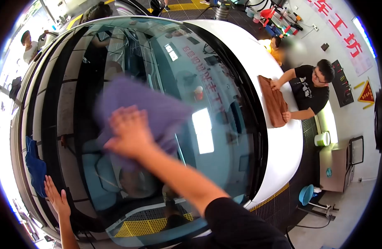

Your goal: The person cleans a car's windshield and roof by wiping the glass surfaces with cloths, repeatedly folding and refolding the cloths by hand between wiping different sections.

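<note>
A purple cloth (162, 112), blurred by motion, lies spread over the dark glass of a white car. On top of it rests my right hand (130, 130), palm down with its fingers stretched out and somewhat smeared. At the lower left, my left hand (56, 198) lies flat near the roof's edge, its fingers extended and nothing in them. Just beyond its fingertips is a dark blue cloth (36, 168). The windshield (228, 166) shows reflections of light and red lettering.
Across the white hood (288, 145), a person in a black shirt (310, 89) presses a brown cloth (274, 101) with both hands. Other people stand farther back. A green-and-white bucket (322, 139), a blue basin (306, 194) and a metal cabinet (333, 169) are at the right.
</note>
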Tool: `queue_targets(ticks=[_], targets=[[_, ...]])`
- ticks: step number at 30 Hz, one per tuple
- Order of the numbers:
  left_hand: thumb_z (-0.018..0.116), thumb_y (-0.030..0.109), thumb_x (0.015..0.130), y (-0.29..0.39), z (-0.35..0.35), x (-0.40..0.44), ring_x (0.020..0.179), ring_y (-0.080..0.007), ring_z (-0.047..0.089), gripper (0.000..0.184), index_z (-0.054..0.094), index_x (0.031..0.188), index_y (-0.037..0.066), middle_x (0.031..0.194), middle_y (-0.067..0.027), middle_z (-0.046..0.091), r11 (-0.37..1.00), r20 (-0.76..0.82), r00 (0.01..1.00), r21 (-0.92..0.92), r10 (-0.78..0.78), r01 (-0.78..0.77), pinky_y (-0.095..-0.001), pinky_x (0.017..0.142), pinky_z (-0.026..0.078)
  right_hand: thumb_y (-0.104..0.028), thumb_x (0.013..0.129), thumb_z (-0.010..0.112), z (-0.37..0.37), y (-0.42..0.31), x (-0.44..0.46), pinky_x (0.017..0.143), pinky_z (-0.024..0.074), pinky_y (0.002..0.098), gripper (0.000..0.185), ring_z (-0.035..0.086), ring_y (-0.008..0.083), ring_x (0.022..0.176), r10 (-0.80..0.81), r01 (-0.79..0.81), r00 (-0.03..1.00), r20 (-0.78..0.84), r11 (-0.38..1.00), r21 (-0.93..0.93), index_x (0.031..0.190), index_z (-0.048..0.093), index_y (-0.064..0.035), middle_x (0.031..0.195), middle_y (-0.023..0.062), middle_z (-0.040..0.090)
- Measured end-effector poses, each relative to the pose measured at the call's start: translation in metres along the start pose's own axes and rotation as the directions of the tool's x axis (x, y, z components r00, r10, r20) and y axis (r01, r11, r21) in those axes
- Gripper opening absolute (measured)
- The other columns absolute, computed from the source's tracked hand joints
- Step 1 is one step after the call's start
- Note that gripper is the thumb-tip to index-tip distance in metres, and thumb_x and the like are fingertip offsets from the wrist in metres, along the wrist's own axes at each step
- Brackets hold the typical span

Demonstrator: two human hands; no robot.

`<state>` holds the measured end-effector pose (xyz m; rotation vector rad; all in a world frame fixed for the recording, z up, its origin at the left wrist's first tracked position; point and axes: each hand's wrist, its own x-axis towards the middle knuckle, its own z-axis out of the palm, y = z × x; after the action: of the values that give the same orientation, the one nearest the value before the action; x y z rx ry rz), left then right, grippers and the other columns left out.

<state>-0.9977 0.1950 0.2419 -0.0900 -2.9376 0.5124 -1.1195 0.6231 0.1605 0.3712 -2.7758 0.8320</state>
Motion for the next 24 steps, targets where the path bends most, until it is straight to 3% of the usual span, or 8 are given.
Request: queue_targets(ticks=[1,4,10,14,16,18,20,24], targets=[[0.031,0.047,0.103,0.001,0.000,0.000,0.149,-0.0328,0.020,0.067,0.024,0.154,0.005,0.160,-0.0136,0.025,0.999,-0.004,1.000,-0.040,0.005,-0.005,-0.0457,0.120,0.012,-0.066,0.084,0.053,0.005,-0.041,0.009,0.115,0.0118,0.0640,0.084,0.021,0.0438,0.145,-0.207,0.180,0.965,0.160,0.970,0.164,0.147,0.042,-0.0123,0.156,0.0143,0.032],[0.029,0.048,0.102,-0.002,0.000,0.000,0.149,-0.0330,0.020,0.068,0.025,0.154,0.004,0.160,-0.0146,0.026,0.997,0.022,1.000,-0.082,-0.008,0.010,-0.0454,0.120,0.012,-0.062,0.084,0.055,0.038,-0.035,0.013,0.118,0.0162,0.0533,0.076,0.028,0.0360,0.144,-0.353,0.346,0.935,-0.032,0.891,0.295,0.143,0.048,-0.0159,0.153,0.0103,0.040],[0.030,0.050,0.101,0.012,-0.015,0.003,0.148,-0.0338,0.021,0.071,0.026,0.153,0.002,0.159,-0.0164,0.028,0.998,0.026,1.000,-0.067,-0.002,0.004,-0.0451,0.119,0.014,-0.041,0.094,0.055,-0.013,0.242,-0.055,0.119,0.0210,0.0426,0.061,0.031,0.0268,0.145,0.246,-0.268,0.962,-0.115,0.933,-0.242,0.147,0.043,-0.0140,0.154,0.0098,0.038],[0.036,0.054,0.097,0.020,-0.023,0.006,0.147,-0.0371,0.022,0.078,0.027,0.152,-0.001,0.158,-0.0189,0.027,0.995,0.076,0.996,-0.079,-0.049,0.055,-0.0460,0.119,0.016,-0.058,0.097,0.041,0.011,0.509,-0.204,0.118,0.0213,0.0454,0.069,0.027,0.0322,0.146,0.745,-0.752,0.649,-0.155,0.597,-0.279,0.154,0.030,-0.0199,0.158,0.0101,0.032],[0.038,0.056,0.096,0.026,-0.031,0.009,0.147,-0.0384,0.022,0.081,0.027,0.152,-0.002,0.157,-0.0203,0.028,0.994,0.102,0.993,-0.081,-0.066,0.075,-0.0466,0.119,0.016,-0.063,0.097,0.036,-0.006,0.478,-0.146,0.118,0.0236,0.0446,0.072,0.028,0.0339,0.145,0.939,-0.899,0.339,-0.062,0.304,-0.315,0.156,0.024,-0.0234,0.159,0.0068,0.029],[0.039,0.055,0.095,0.027,-0.034,0.011,0.146,-0.0405,0.022,0.082,0.028,0.151,-0.003,0.157,-0.0220,0.028,0.991,0.106,0.992,-0.111,-0.064,0.076,-0.0473,0.118,0.016,-0.061,0.095,0.041,0.042,0.509,-0.076,0.112,0.0319,0.0487,0.068,0.041,0.0353,0.137,0.673,-0.638,0.725,-0.147,0.575,-0.512,0.150,0.038,-0.0204,0.154,0.0039,0.039],[0.038,0.055,0.095,0.029,-0.036,0.011,0.146,-0.0409,0.022,0.081,0.028,0.151,-0.003,0.156,-0.0221,0.028,0.991,0.103,0.993,-0.112,-0.057,0.069,-0.0476,0.118,0.015,-0.053,0.093,0.051,0.036,0.325,0.042,0.104,0.0394,0.0547,0.061,0.048,0.0374,0.130,0.310,-0.360,0.932,-0.189,0.850,-0.383,0.142,0.047,-0.0159,0.144,0.0126,0.050],[0.035,0.056,0.096,0.030,-0.038,0.009,0.146,-0.0411,0.023,0.080,0.028,0.150,-0.003,0.156,-0.0224,0.028,0.989,0.112,0.991,-0.116,-0.076,0.089,-0.0480,0.118,0.015,-0.052,0.084,0.059,0.040,0.001,0.115,0.113,0.0198,0.0646,0.071,0.030,0.0418,0.141,-0.351,0.351,0.936,0.014,0.936,-0.035,0.143,0.047,-0.0160,0.152,0.0111,0.039]])
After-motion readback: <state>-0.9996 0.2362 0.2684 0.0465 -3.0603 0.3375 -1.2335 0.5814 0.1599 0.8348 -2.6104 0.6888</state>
